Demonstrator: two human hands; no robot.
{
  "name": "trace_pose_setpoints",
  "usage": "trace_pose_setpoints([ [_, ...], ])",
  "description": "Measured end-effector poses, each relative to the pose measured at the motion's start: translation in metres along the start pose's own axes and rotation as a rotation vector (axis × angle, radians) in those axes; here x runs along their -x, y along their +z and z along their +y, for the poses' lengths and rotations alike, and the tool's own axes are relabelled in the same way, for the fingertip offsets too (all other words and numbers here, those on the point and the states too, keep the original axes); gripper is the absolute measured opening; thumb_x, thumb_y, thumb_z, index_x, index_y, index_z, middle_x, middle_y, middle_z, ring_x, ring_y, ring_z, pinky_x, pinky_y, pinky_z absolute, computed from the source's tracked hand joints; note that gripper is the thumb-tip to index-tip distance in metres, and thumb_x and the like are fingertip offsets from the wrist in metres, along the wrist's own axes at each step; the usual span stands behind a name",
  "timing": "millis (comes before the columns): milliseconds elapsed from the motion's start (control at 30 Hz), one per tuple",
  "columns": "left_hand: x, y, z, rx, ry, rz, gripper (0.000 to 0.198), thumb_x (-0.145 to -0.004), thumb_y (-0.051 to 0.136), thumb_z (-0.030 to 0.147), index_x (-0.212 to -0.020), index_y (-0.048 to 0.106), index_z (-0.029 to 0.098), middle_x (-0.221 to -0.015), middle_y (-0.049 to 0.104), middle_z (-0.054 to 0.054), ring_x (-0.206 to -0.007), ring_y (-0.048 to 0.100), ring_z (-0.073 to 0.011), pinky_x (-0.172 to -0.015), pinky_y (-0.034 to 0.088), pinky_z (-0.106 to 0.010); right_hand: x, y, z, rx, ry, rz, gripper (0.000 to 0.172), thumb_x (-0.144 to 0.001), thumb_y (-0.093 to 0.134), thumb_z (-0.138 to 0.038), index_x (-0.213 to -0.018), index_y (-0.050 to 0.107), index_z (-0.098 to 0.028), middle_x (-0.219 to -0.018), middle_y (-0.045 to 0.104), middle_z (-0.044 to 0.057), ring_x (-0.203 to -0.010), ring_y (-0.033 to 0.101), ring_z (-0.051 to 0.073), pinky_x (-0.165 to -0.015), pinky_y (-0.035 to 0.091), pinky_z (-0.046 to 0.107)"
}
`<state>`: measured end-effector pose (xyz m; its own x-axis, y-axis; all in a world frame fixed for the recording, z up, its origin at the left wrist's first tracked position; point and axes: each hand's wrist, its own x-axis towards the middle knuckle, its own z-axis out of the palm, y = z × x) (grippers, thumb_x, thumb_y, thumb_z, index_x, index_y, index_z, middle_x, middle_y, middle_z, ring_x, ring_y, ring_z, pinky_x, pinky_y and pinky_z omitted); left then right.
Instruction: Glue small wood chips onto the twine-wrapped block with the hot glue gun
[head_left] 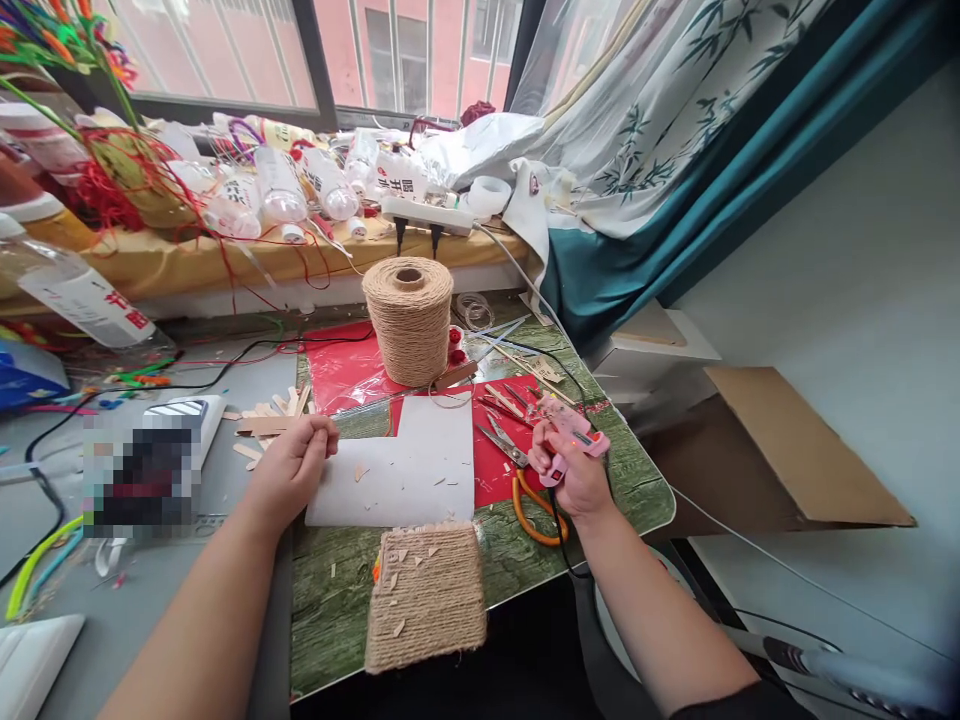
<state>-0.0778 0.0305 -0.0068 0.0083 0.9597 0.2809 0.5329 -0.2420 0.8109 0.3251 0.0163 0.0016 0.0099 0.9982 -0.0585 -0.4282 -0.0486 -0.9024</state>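
My right hand (574, 470) is wrapped round a pink hot glue gun (581, 425), its black cord hanging below. Orange-handled scissors (517, 487) lie just left of that hand. My left hand (296, 465) is closed near the edge of the white paper (375, 485); whatever is in its fingers is hidden. Wooden craft sticks (289, 402) lie loose behind it, along with a brown strip (262, 426). At the near table edge sits a twine-wrapped block (431, 605) with small wood chips on top. A large spool of twine (411, 335) stands upright beyond the paper.
Red sheets (345, 365) lie under the spool and scissors. A phone (202, 425) and a plastic bottle (82, 300) are to the left. Several bottles and a power strip (427, 215) crowd the windowsill. An open cardboard box (802, 440) stands right of the table.
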Motion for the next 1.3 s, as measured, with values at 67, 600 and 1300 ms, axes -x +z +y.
trace_pose_setpoints([
  [67,0.000,0.005,0.002,0.005,0.005,-0.060,0.011,-0.090,0.063,0.030,-0.087,0.071,0.025,-0.076,0.067,-0.003,-0.069,0.059,-0.0214,-0.064,0.047,-0.029,-0.004,-0.003,0.009,-0.007,0.020,0.032,0.023,-0.081,0.079,-0.037,-0.089,0.063,-0.022,-0.086,0.056,-0.001,-0.055,0.042,0.009,-0.051,0.037,0.027],
  [600,-0.004,0.021,0.001,-0.481,0.371,-0.495,0.076,-0.073,0.084,0.057,-0.143,0.061,0.040,-0.150,0.060,-0.007,-0.137,0.052,-0.0422,-0.115,0.036,-0.059,-0.011,-0.008,0.026,0.073,0.029,0.054,0.022,-0.083,0.078,-0.040,-0.090,0.068,-0.022,-0.083,0.060,0.001,-0.052,0.045,0.009,-0.047,0.036,0.026],
  [1300,-0.004,0.010,0.017,-0.216,0.324,-0.193,0.020,-0.095,0.065,0.028,-0.112,0.075,0.030,-0.116,0.077,-0.006,-0.112,0.068,-0.0277,-0.104,0.047,-0.047,-0.006,0.000,0.021,0.057,0.040,0.045,0.016,-0.084,0.078,-0.031,-0.090,0.066,-0.023,-0.088,0.055,0.001,-0.058,0.043,0.010,-0.049,0.034,0.027],
])
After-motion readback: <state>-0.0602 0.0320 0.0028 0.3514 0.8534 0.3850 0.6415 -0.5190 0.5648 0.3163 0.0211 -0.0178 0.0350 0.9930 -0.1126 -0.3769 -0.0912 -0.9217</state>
